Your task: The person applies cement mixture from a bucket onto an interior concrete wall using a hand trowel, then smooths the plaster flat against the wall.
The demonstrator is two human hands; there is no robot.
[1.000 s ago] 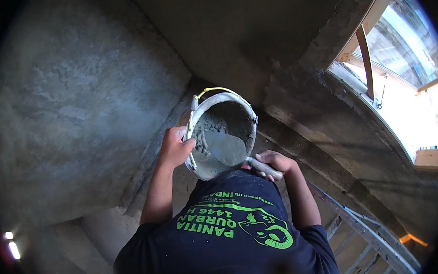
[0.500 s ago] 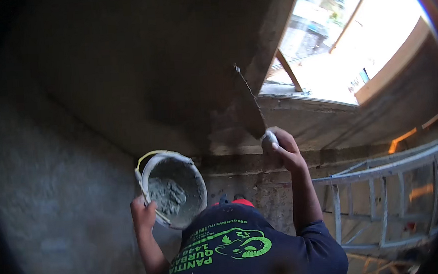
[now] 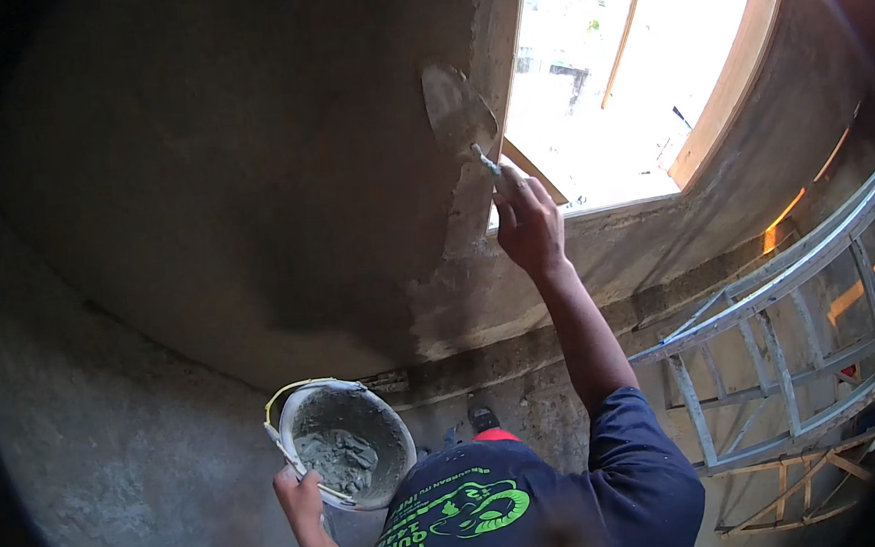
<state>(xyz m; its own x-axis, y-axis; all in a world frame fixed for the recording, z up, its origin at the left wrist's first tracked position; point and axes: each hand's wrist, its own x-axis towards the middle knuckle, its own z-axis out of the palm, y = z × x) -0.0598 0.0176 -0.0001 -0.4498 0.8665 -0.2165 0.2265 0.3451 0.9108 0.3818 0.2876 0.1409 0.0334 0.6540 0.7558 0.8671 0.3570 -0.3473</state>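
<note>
Grey mortar sits in the bucket [image 3: 347,458] that my left hand [image 3: 299,495] grips by the rim, fingers clenched over the near edge; the bucket lies just beyond those fingers, low by my chest. My right hand [image 3: 527,223] is wrapped tight around the handle of a plastering trowel [image 3: 458,112], whose blade stands just above my fingertips, flat against the edge of the plastered wall [image 3: 253,205] beside the window opening [image 3: 616,82].

Half a second ago the trowel was lower, angled under the ledge, with my right arm less stretched; now the arm reaches high and the blade has climbed to the reveal. A full second ago both hands met at the bucket, held up in front of me; it has since dropped to my left side.

I count one bucket, one trowel, one window opening and one metal ladder [image 3: 782,343], which leans well off to the right of my right fingers.

The trowel handle is buried in my fist. The blade's far edge blurs into the glare. My left forearm is cut off at the lower edge, and my shirt [image 3: 531,498] hides the floor beneath me.
</note>
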